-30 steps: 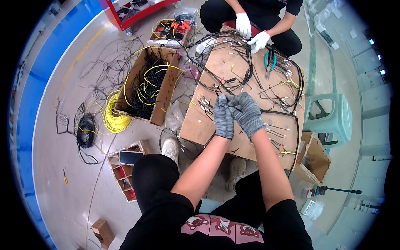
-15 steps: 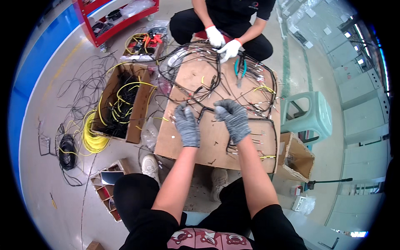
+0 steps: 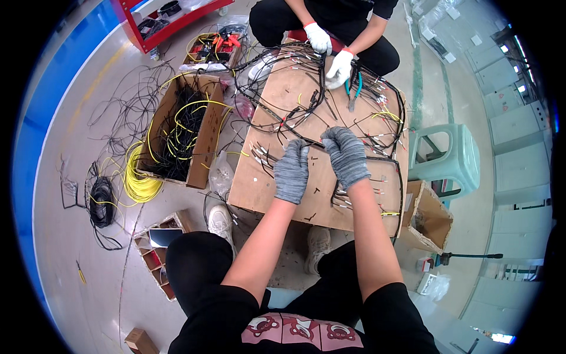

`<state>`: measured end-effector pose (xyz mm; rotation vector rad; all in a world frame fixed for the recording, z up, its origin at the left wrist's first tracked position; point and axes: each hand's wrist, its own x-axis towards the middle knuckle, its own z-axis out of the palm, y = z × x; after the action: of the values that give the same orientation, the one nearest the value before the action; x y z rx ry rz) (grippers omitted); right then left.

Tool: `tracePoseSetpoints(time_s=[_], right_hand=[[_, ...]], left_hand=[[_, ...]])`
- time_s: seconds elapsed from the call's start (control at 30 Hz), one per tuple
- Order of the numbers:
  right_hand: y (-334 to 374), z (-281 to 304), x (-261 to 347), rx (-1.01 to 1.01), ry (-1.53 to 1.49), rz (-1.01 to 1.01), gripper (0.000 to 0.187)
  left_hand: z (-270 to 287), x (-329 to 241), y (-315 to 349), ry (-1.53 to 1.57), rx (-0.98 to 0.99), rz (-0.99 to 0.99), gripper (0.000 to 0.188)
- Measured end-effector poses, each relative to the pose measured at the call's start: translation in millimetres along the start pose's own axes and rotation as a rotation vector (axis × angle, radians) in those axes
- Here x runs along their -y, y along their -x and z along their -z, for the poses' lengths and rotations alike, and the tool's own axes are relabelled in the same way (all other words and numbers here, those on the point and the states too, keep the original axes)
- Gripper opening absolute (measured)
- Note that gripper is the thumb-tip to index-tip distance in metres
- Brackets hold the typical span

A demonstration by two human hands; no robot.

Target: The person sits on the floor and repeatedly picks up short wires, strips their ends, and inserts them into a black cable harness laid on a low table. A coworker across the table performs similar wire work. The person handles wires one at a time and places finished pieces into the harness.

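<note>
A black wire harness (image 3: 315,143) lies over the brown board (image 3: 277,197), its bundled cables wrapped and branching. My left hand (image 3: 292,171), in a grey knit glove, is closed on the harness near the board's middle. A little to the right my right hand (image 3: 346,156), gloved alike, pinches the same black bundle. A short stretch of it runs between the two hands. To the left of my left hand, loose wire ends with white tips (image 3: 262,154) fan out. My fingertips partly hide the gripped spots.
Across the board a co-worker's white-gloved hands (image 3: 340,69) handle the cables beside teal-handled pliers (image 3: 354,94). At left stand a cardboard box (image 3: 203,150) of wires and a yellow coil (image 3: 141,183). A pale green stool (image 3: 457,159) and another box (image 3: 433,218) stand at right.
My hands have shifted along the harness, and the stretch between them now lies straighter. Several wire ends now show left of my left hand. The whole view has shifted slightly.
</note>
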<state>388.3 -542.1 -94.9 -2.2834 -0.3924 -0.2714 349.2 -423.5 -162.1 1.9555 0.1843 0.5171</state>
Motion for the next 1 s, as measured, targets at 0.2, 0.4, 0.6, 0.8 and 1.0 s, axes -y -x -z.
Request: tracePoseSetpoints(time_s=[0.2,0.4,0.6,0.8,1.0], right_hand=[[-1.5,7.9,-1.1,0.038,0.096,0.098,0.005],[-1.0,8.6,2.1,0.067,0.128,0.114,0.006],[2.4,1.0,3.8,0.127,0.282,0.121,0.007],[3.2,-5.6,-2.4,0.075,0.192,0.123,0.014],[15.0,9.7,15.0,0.047,-0.167,-0.093,0.016]], left_hand=[[-1.2,-2.3,-0.6,-0.007,0.012,-0.06,0.014],[3.7,-5.5,0.1,0.004,0.054,-0.08,0.015],[2.1,-4.3,0.6,-0.021,0.14,-0.075,0.014],[6.9,-9.9,-4.3,0.022,0.132,-0.018,0.015],[16.1,-10.1,9.9,0.286,-0.038,0.059,0.023]])
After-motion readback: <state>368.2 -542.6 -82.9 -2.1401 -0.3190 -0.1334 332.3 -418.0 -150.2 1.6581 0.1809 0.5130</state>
